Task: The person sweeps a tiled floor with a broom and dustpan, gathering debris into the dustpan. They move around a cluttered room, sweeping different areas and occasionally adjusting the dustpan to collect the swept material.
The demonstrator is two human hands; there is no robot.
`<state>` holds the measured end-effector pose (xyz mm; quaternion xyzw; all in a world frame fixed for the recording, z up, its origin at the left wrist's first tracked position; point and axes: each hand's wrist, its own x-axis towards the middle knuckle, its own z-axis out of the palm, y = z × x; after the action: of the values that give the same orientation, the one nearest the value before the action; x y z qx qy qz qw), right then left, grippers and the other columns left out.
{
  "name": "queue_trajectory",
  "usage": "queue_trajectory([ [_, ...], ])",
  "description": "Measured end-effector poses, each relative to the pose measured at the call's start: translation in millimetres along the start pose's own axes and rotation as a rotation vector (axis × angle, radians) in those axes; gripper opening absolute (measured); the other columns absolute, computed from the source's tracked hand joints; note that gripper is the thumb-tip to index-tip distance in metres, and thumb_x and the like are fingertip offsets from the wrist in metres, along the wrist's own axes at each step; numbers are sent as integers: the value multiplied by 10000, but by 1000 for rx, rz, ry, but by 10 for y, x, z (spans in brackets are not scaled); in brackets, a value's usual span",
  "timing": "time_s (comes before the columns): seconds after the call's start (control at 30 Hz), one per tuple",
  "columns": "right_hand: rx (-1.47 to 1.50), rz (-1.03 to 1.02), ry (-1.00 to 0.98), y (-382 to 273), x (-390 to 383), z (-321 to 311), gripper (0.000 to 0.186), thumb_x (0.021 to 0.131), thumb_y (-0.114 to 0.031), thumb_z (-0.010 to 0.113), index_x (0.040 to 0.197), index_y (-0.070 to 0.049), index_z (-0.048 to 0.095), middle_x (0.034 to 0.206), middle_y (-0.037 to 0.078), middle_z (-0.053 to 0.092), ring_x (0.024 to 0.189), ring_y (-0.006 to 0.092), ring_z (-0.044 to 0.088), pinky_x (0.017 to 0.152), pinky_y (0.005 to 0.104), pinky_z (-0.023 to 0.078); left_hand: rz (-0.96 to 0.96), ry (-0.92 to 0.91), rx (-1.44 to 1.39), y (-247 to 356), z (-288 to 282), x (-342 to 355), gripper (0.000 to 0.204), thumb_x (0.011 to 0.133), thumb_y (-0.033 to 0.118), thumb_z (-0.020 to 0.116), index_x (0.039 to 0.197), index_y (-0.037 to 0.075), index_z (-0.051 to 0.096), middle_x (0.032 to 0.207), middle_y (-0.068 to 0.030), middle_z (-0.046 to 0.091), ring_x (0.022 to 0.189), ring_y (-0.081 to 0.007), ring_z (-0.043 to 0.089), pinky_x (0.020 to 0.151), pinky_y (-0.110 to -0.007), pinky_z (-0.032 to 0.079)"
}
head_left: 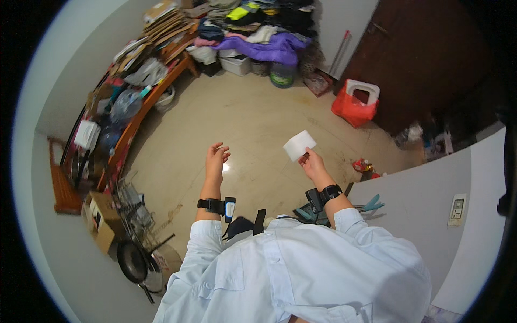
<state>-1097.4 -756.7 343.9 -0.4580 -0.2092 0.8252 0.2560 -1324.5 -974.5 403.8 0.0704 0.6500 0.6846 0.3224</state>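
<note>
My right hand point(313, 163) is closed around the lower right edge of a white, block-like thing point(299, 145), which looks like a paper roll. It is held out over the floor, thumb on the near face. My left hand point(216, 160) is raised to the left at about the same height, fingers parted and slightly curled, with nothing in it. A wide gap separates the two hands. Each wrist wears a black strap with a small device, the left one point(229, 207) having a light front and the right one point(314, 200) dark.
Along the left wall runs a wooden bench point(131, 132) loaded with cardboard, bags and plastic bottles. Clothes point(253, 29) are piled at the back over a purple cloth point(264, 47). A red bag point(353, 109) stands by the dark door point(417, 64). Pans point(132, 262) lie at lower left.
</note>
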Motion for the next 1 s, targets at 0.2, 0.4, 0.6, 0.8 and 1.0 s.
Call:
queue_trajectory([
  [0.2,243,-57,237,-396,729,-338,119,857,-136,521,858,-31,465,766,64,463,647,167,471,619,306,455,-134,-133,110,-75,759,1195,294,829,94,450,1116,31,457,960,-81,580,780,-136,557,700,-254,432],
  [0.4,426,-142,407,-1090,1551,-433,120,847,-135,538,844,-42,463,745,51,458,648,159,465,600,293,447,-171,-338,206,158,1885,2697,278,828,100,450,1097,35,467,945,-74,585,794,-139,553,711,-270,428],
  [0.6,571,-270,429,-1877,1999,-470,115,851,-171,556,838,-76,494,740,11,475,675,127,455,630,265,430,-99,-630,290,418,3471,3591,291,837,117,446,1115,32,444,976,-88,577,849,-167,546,745,-279,421],
  [0.8,861,-592,432,-2670,2749,-808,104,860,-167,553,818,-88,499,700,-1,471,627,125,439,661,266,421,-183,-821,436,43,5092,4271,342,861,155,453,1174,27,399,1051,-116,564,896,-195,550,805,-306,425],
  [1.0,822,-566,457,-3895,4444,-1656,124,841,-162,558,880,-63,496,774,25,475,661,140,457,639,293,426,-175,-942,518,-727,7072,5158,340,863,156,465,1173,30,406,1017,-118,577,877,-180,545,779,-300,425],
])
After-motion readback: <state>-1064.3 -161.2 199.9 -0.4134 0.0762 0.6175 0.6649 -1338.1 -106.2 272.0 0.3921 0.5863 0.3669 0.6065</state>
